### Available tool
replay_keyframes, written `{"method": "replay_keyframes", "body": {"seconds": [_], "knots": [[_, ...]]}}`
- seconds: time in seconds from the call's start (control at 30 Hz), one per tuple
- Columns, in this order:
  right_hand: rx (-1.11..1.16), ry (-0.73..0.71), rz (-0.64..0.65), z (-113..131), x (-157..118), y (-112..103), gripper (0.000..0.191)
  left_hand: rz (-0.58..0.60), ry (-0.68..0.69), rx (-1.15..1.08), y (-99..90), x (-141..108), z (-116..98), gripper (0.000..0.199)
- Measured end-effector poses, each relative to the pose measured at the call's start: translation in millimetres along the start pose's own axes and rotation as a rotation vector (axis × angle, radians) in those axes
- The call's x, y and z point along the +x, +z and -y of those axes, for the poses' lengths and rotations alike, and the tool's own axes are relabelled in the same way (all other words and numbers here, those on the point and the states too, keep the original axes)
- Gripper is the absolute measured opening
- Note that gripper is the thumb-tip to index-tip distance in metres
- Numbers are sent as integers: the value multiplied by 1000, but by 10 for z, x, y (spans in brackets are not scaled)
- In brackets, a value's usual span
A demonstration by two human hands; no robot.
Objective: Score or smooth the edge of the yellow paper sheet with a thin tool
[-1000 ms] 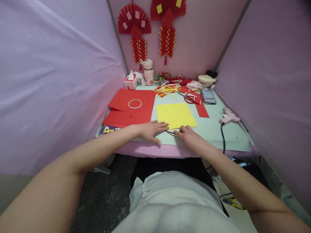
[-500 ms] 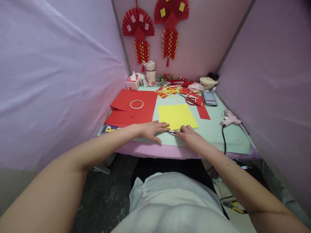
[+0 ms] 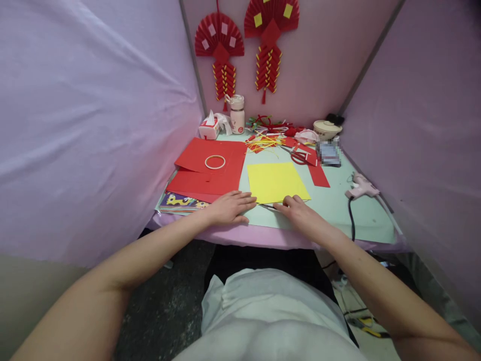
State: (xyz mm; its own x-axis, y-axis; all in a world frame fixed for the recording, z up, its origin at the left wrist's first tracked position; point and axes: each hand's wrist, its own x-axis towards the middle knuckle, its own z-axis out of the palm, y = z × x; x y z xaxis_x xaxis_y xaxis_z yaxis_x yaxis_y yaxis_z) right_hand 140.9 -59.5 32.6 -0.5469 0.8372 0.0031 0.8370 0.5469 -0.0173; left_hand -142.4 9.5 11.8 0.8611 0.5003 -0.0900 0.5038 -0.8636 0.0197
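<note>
A yellow paper sheet [image 3: 278, 181] lies flat on the pale green table top [image 3: 356, 220]. My left hand [image 3: 232, 206] rests palm down with fingers stretched, its fingertips by the sheet's lower left corner. At the sheet's near edge, my right hand [image 3: 297, 209] has its fingers pinched on a thin dark tool [image 3: 267, 206], whose tip points left toward my left hand. Red paper sheets [image 3: 225, 180] lie to the left, with a white ring [image 3: 215, 162] on top.
Behind the yellow sheet are red-handled scissors [image 3: 299, 158], yellow strips [image 3: 265, 144], and red paper pieces [image 3: 319, 175]. A glue gun [image 3: 363, 186] lies at right. A bottle [image 3: 237, 115], tissue box [image 3: 209, 128] and lidded bowl [image 3: 326, 129] stand at the back.
My left hand has slid left, away from the tool's tip, and more of the patterned paper at left shows. The view has shifted slightly. My right hand keeps its pinch.
</note>
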Motion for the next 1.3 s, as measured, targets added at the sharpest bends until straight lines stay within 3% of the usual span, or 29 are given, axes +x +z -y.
{"method": "replay_keyframes", "body": {"seconds": [0.73, 1.1, 1.3], "knots": [[-27, 15, 57, 123, -5, -75, 47, 30, 8, -114, 0, -32, -1, 70], [14, -25, -36, 49, 4, 46, 45, 10, 28, -180, -52, -5, 38, 63], [-13, -30, -25, 68, 16, 30, 43, 29, 22, -151, -53, -4, 34, 61]]}}
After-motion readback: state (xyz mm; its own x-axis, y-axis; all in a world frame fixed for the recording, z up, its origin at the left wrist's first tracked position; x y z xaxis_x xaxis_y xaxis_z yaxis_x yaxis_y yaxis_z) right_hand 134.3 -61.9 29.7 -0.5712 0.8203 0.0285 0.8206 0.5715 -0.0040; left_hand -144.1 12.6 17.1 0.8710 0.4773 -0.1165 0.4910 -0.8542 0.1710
